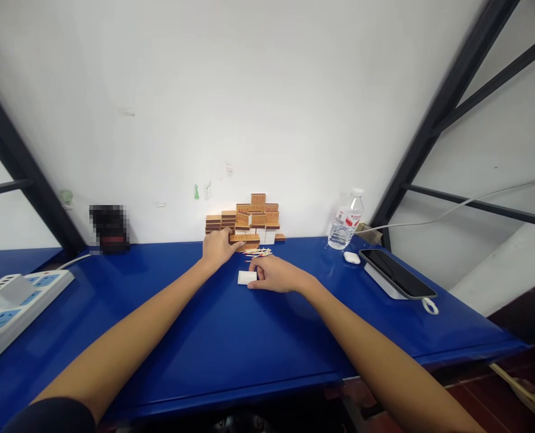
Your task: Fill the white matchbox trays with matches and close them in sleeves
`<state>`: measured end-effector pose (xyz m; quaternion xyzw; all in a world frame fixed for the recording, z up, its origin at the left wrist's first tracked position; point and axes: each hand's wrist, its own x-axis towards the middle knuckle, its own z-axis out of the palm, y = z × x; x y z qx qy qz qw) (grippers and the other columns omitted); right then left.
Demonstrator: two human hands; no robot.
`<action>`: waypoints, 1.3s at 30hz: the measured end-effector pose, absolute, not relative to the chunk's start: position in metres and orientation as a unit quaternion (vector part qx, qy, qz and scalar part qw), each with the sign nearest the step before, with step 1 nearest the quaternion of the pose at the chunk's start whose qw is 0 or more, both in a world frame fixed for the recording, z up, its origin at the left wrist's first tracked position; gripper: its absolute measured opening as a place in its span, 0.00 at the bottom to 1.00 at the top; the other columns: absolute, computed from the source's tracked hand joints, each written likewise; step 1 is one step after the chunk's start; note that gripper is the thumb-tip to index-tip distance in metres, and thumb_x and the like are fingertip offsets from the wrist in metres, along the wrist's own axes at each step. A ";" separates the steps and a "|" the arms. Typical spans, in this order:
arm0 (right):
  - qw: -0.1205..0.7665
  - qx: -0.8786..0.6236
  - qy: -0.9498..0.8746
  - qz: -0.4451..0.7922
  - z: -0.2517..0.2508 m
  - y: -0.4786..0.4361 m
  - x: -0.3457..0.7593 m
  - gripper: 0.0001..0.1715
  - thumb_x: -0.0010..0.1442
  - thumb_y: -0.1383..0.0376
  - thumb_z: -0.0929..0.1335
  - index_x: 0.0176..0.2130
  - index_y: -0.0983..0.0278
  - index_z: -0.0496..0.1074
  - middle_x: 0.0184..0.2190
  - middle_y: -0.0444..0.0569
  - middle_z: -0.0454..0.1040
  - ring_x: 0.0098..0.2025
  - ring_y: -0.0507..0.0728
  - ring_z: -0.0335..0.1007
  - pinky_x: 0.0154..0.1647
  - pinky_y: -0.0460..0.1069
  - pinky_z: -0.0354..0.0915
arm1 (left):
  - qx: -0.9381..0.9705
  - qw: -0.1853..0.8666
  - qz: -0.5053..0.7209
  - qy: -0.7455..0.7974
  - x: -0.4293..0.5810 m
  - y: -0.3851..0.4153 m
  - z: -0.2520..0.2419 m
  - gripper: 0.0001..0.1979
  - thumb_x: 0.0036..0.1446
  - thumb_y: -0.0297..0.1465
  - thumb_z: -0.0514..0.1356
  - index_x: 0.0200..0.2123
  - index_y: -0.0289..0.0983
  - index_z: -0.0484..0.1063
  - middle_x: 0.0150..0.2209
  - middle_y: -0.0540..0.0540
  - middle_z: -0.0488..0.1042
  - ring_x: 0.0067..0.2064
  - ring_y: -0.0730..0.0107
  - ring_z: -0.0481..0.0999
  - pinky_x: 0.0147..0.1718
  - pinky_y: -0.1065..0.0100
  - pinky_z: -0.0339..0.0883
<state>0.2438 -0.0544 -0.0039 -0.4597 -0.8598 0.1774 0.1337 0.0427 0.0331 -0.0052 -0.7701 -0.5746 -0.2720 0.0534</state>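
My left hand [218, 248] is closed on the left end of a brown matchbox [245, 239], at the front of a stack of matchboxes [258, 207] against the wall. Nearer to me, my right hand [278, 273] pinches the right end of a white matchbox tray [246, 277], which is on or just above the table. Whether anything lies inside the tray is too small to tell. Loose matchsticks [259, 252] lie in a small pile between the stack and my right hand.
On the blue table [231, 343], a water bottle [346, 219], a white earphone case [351, 258] and a phone [398, 273] stand or lie to the right. At left are a power strip [46, 279] and a blurred dark object [109, 228]. Black metal frames rise on both sides.
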 end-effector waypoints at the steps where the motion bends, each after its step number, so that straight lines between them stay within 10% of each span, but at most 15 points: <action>1: 0.131 -0.459 -0.861 0.176 -0.004 -0.055 0.244 0.17 0.58 0.57 0.77 0.43 0.65 0.75 0.32 0.47 0.78 0.30 0.53 0.70 0.30 0.46 0.56 | -0.768 0.055 -0.269 -0.578 0.043 0.032 -0.005 0.23 0.58 0.50 0.67 0.48 0.40 0.77 0.41 0.39 0.83 0.45 0.47 0.82 0.39 0.59 0.70; 11: 0.155 -0.518 -0.823 0.173 0.003 -0.039 0.272 0.26 0.62 0.47 0.73 0.47 0.65 0.76 0.34 0.49 0.79 0.33 0.55 0.73 0.32 0.47 0.59 | -0.762 0.019 -0.258 -0.594 0.036 0.030 -0.009 0.25 0.59 0.43 0.69 0.56 0.40 0.71 0.39 0.42 0.83 0.46 0.51 0.81 0.41 0.60 0.70; 17: 0.150 -0.616 -0.772 0.033 -0.010 -0.016 0.303 0.11 0.67 0.60 0.70 0.45 0.65 0.76 0.40 0.54 0.79 0.40 0.58 0.74 0.39 0.48 0.62 | -0.752 0.007 -0.242 -0.613 0.044 0.033 -0.008 0.25 0.58 0.42 0.70 0.55 0.41 0.72 0.43 0.41 0.82 0.49 0.50 0.80 0.43 0.60 0.71; 24: 0.203 -0.506 -0.839 -0.002 -0.039 0.010 0.297 0.19 0.67 0.70 0.68 0.57 0.66 0.74 0.55 0.61 0.71 0.61 0.63 0.64 0.62 0.55 0.60 | -0.771 0.039 -0.274 -0.573 0.029 -0.007 -0.002 0.21 0.60 0.39 0.68 0.52 0.37 0.70 0.43 0.42 0.79 0.45 0.53 0.79 0.42 0.60 0.69; 39: 0.158 -0.500 -0.840 0.142 -0.023 -0.014 0.293 0.06 0.64 0.66 0.72 0.42 0.66 0.75 0.40 0.52 0.75 0.39 0.56 0.70 0.40 0.47 0.63 | -0.905 -0.091 -0.248 -0.333 0.021 -0.063 -0.034 0.20 0.65 0.44 0.64 0.56 0.41 0.71 0.54 0.43 0.76 0.54 0.55 0.72 0.55 0.53 0.66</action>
